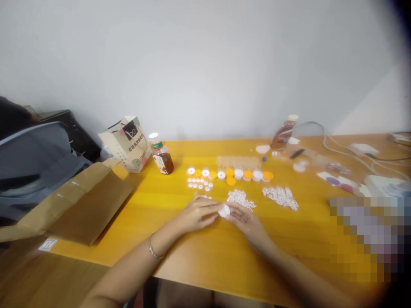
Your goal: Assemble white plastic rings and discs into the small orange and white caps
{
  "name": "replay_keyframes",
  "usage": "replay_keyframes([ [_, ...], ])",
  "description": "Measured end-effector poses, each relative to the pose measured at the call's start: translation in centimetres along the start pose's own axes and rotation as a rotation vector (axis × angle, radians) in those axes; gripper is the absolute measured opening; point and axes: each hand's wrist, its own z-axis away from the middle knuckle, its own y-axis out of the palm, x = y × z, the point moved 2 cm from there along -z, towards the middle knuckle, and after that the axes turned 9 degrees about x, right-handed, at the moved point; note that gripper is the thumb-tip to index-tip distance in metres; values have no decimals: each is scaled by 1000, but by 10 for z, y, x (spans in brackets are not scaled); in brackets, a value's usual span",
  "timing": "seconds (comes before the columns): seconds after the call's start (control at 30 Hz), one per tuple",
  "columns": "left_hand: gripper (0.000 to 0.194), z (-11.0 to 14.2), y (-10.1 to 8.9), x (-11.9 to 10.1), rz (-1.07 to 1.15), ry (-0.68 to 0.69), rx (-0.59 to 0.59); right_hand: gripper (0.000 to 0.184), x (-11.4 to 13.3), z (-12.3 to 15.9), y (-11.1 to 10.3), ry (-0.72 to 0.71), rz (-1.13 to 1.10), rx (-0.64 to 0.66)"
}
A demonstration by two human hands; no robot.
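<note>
Between my two hands, over the near middle of the table, is a small white round plastic piece [224,211]. My left hand [199,213] grips it from one side with thumb and fingers. The fingers of my right hand [243,219] close on its other side. Just beyond the hands lies a heap of white ring-shaped pieces [240,199]. Small white discs [201,186] sit in short rows past my left hand. Behind them runs a line of round white and orange pieces [238,173]. Blur hides the fine detail of the held piece.
A cardboard box [96,201] stands open at the left, near a paper bag [130,143] and a bottle of dark liquid [163,158]. Farther right are a spread of white pieces [280,196], another bottle [284,133] and white cables [340,149]. The wall bounds the table's back.
</note>
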Motion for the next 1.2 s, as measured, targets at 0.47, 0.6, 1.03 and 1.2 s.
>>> replay_keyframes([
  [0.47, 23, -30, 4, 26, 38, -209, -92, 35, 3, 2, -11, -89, 37, -209],
  [0.6, 21, -70, 12, 39, -206, -158, 27, 38, 1, 3, -8, -96, 30, -224],
  [1.03, 11, -89, 18, 43, -2, -180, -75, 37, 7, 6, -8, -124, 22, -244],
  [1.2, 15, -46, 5, 38, 789, -347, -163, 34, 8, 8, -7, -143, 7, -253],
])
